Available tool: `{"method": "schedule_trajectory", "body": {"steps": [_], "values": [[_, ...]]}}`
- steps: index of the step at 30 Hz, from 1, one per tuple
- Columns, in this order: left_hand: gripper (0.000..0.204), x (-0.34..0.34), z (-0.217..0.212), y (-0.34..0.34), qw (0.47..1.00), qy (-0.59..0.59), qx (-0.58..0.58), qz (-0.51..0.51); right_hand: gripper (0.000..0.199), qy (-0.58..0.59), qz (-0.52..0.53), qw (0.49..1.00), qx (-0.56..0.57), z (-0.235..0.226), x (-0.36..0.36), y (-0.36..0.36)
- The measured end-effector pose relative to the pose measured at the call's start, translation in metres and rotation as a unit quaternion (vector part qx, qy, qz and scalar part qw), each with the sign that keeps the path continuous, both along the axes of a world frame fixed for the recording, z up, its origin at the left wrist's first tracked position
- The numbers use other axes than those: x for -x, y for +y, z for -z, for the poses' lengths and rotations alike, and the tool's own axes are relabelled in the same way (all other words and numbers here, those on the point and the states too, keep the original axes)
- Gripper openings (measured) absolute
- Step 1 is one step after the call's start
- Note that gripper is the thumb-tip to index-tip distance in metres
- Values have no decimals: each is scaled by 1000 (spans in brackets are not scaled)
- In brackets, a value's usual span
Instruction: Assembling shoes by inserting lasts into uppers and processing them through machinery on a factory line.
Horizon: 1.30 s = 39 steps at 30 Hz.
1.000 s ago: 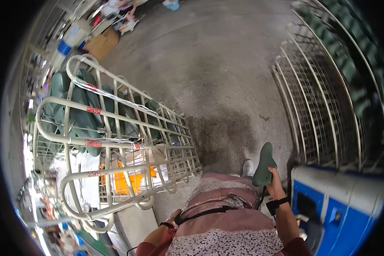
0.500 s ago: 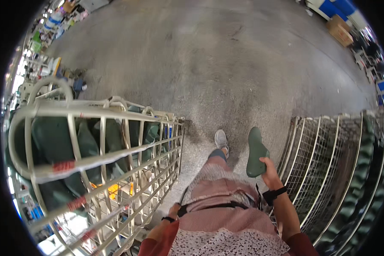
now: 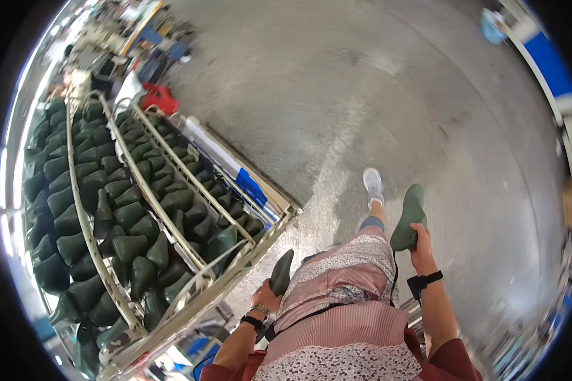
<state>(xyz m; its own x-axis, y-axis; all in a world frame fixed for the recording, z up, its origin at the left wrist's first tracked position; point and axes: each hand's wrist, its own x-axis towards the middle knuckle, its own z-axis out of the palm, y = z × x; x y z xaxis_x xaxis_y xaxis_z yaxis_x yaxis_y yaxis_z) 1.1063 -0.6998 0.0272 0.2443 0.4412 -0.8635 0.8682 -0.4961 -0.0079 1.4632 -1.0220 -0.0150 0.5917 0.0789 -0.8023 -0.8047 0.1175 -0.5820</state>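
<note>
A dark green shoe last (image 3: 410, 214) is upright in my right hand (image 3: 421, 247), toe pointing away from me. My fingers wrap its heel end, out in front of my right hip. Lower and to the left, my left hand (image 3: 265, 297) is closed round another green shoe last (image 3: 282, 270), its narrow end pointing up beside my apron. Part of that last is hidden by my fingers. Just left of this hand stands a pale metal rack (image 3: 225, 287), whose shelves are packed with many green shoe lasts (image 3: 130, 247).
My apron (image 3: 337, 317) covers my front, and one grey shoe (image 3: 373, 184) steps forward on the concrete floor (image 3: 337, 114). A red item (image 3: 159, 100) lies beyond the rack. Blue and white equipment (image 3: 546, 63) and a cardboard box (image 3: 571, 204) line the right side.
I have walked on and turned, so the earlier racks have left view and a fuller rack stands at left. My left hand has come forward, showing a last. The right hand keeps its last.
</note>
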Motion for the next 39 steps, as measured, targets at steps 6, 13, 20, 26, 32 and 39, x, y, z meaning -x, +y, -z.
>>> {"method": "schedule_trajectory", "body": {"steps": [6,13,20,26,32,39], "values": [[78,-79,-27,-34,991,10,-36,-131,66,-20,-283,959,8,10,-182,115],[88,-167,-27,-21,956,-43,-57,-284,88,-88,-440,894,3,-31,-274,313],[77,-239,19,68,889,-17,-100,-447,89,-189,-646,738,51,0,-291,469],[58,-271,81,131,696,-180,-121,-684,91,-261,-759,597,6,80,-248,580],[47,-274,208,154,521,-203,-155,-815,93,-289,-871,397,-17,185,-175,669],[55,-235,321,143,442,-158,-283,-836,92,-333,-904,215,-157,265,-46,677]]}}
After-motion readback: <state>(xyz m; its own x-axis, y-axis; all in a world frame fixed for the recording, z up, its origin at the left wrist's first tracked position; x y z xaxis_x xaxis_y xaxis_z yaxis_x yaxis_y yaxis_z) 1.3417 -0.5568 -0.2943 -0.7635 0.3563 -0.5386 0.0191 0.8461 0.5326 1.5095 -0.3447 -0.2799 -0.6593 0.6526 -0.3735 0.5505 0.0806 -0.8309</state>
